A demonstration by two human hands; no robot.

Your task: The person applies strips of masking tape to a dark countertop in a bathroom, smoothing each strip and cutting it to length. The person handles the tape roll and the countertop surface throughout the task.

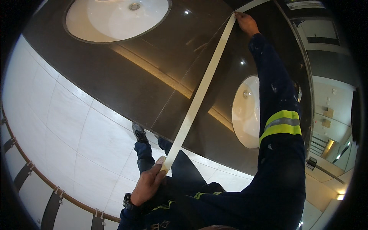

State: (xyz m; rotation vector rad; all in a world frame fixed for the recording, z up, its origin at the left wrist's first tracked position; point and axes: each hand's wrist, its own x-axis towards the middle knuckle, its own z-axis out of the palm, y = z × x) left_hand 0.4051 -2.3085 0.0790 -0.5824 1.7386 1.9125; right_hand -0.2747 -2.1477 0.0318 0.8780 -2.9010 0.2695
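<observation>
Left hand point(147, 184) closed, thumb pinching near end of pale tape strip point(199, 90), low and close to body. Right hand point(246, 23) at full reach, fingertips pressing far end onto dark countertop point(115, 73). Strip taut between both hands, long axis running away from left hand, up and rightward, passing between two white basins point(247, 111). Neither hand nearer; each holding one end.

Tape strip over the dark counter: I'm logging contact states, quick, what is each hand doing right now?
Left hand: closed, pinching the near end of the tape strip.
Right hand: pressing the strip's far end onto the counter; grip cannot be told.
</observation>
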